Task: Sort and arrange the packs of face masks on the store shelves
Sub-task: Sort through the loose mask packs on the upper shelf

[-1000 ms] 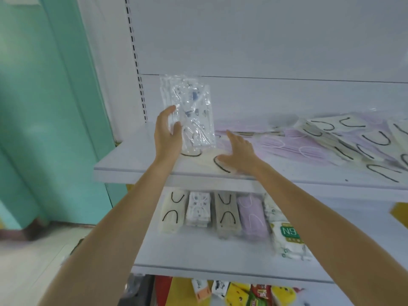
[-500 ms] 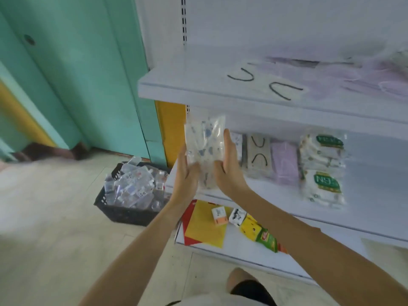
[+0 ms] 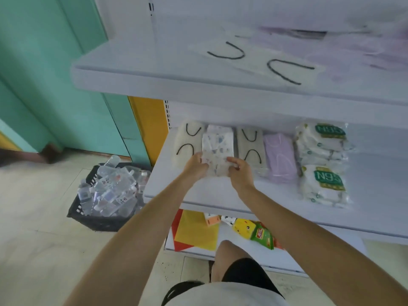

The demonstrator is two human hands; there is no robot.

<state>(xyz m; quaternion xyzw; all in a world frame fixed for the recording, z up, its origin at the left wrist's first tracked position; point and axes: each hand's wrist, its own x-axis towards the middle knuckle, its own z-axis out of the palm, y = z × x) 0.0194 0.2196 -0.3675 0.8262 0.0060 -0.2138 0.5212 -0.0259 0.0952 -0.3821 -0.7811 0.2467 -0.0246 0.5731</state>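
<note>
left hand [image 3: 195, 166], right hand [image 3: 240, 174] grip patterned pack [image 3: 217, 149] by side edges | beige packs [image 3: 250, 149] close either side

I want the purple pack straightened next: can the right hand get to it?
Probably yes: the purple pack lies uncovered on the same shelf, near the right hand, though its fingers hold the patterned pack.

Left hand [image 3: 195, 165] and right hand [image 3: 239, 171] grip patterned mask pack [image 3: 217, 151] on middle shelf [image 3: 220, 195].

Shop: white shelves [image 3: 198, 80] of mask packs [image 3: 321, 164]
</note>
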